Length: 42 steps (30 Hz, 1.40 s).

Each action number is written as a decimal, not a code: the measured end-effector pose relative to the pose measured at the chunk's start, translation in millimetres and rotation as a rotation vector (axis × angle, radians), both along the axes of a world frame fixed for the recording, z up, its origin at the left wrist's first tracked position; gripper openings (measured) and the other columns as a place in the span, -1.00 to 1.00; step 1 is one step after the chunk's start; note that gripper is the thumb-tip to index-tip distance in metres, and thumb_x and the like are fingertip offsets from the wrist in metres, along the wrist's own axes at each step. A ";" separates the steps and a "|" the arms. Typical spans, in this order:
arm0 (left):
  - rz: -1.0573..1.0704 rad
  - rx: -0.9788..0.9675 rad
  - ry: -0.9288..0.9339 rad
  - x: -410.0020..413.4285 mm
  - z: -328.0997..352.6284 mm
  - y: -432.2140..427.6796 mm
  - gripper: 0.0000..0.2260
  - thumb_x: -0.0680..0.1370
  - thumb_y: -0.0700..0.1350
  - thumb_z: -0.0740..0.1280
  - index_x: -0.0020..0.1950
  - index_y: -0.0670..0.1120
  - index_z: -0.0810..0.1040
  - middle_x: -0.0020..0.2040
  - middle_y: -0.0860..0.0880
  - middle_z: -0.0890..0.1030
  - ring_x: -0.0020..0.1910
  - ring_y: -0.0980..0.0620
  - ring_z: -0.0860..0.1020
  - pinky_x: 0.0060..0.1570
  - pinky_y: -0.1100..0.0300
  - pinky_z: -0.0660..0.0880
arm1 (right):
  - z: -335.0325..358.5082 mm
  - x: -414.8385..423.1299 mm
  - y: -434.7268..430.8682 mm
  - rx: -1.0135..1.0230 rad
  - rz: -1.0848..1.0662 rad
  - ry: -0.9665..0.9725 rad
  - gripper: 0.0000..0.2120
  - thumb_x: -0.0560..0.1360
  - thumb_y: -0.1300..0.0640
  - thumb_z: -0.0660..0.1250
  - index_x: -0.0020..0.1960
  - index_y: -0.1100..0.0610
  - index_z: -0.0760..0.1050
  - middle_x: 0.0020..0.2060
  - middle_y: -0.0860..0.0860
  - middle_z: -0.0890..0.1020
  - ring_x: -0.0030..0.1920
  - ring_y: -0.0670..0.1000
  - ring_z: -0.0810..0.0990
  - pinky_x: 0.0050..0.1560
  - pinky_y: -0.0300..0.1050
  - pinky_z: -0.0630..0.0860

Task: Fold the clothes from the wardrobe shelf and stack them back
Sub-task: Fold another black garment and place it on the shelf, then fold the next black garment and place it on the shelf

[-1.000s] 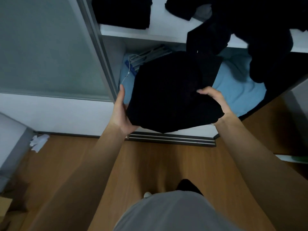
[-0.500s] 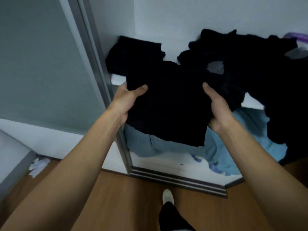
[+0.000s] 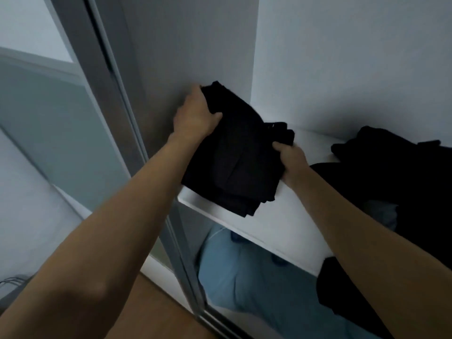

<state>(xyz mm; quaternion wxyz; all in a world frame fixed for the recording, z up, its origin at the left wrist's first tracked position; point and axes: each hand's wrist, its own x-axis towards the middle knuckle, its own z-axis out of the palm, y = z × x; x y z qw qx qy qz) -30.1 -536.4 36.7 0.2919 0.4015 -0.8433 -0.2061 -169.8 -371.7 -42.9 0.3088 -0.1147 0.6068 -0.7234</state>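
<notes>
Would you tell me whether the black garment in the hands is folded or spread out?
Folded. The black garment is a compact, layered bundle on the white shelf, with the left hand and right hand gripping its sides.

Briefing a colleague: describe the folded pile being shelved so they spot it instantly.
Find the white wardrobe shelf above the blue fabric. At its left end lies the folded black stack, gripped by the left hand and right hand. Unlike the loose black heap further right, it is squared and layered.

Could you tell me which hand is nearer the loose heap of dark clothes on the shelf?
Right. The right hand grips the folded stack at its right edge, just left of the heap; the left hand holds its far left side, farther away.
</notes>
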 end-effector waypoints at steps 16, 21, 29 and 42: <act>-0.168 -0.132 -0.651 -30.3 -102.7 -1.7 -0.46 0.64 0.27 -0.05 0.60 0.18 0.04 0.64 0.03 0.02 0.59 -0.10 0.02 0.49 -0.19 0.04 | -41.8 -33.0 -26.0 0.464 -0.018 0.553 -0.60 0.53 0.09 0.30 0.30 0.24 0.42 0.25 0.17 0.49 0.23 0.17 0.52 0.29 0.03 0.47; -0.186 -0.159 -0.494 -58.6 -80.8 39.8 -0.53 0.59 -0.07 0.17 0.53 0.02 0.32 0.59 -0.07 0.18 0.56 -0.15 0.12 0.51 -0.25 -0.01 | -13.0 -38.2 41.4 0.207 -0.173 0.609 -0.66 0.51 0.30 0.28 0.25 0.09 0.46 0.18 0.00 0.51 -0.10 -0.13 0.50 -0.09 -0.34 0.43; -0.735 -0.087 -0.300 -125.3 -82.0 145.7 -0.47 0.58 0.09 0.29 0.51 -0.03 0.28 0.55 -0.02 0.24 0.47 -0.11 0.31 0.39 -0.07 0.31 | 9.8 -82.9 230.6 1.017 -0.376 0.960 -0.63 0.52 0.03 0.37 0.31 0.05 0.49 0.29 0.07 0.53 0.33 0.16 0.45 0.32 0.15 0.41; -0.873 0.006 -0.098 -157.6 -126.4 228.7 -0.84 0.61 -0.06 0.26 -0.15 -0.01 0.56 -0.25 0.05 0.60 -0.17 -0.01 0.57 0.10 0.05 0.43 | -38.6 -67.7 313.6 1.099 -0.571 0.621 -0.86 0.53 0.09 0.38 -0.21 0.00 0.56 -0.22 0.00 0.66 -0.10 0.06 0.64 0.03 0.00 0.58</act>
